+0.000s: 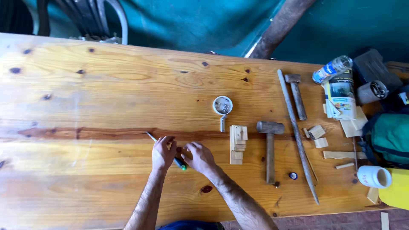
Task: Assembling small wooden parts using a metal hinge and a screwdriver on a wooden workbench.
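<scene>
My left hand (163, 152) rests on the wooden table (106, 98) and is closed over a thin tool (151, 136) whose metal tip sticks out up-left and whose green end (183, 167) shows between my hands. My right hand (199, 156) lies just to the right with fingers curled, touching a small dark piece near the tool. A stack of small wooden blocks (237, 144) sits right of my right hand.
A white cup of small metal parts (222, 105) stands above the blocks. Two hammers (270, 147) (297, 94) and a long rod (297, 134) lie to the right. Wood scraps (317, 133), a bottle (332, 69), a white mug (374, 176) and a green bag (390, 138) crowd the right end.
</scene>
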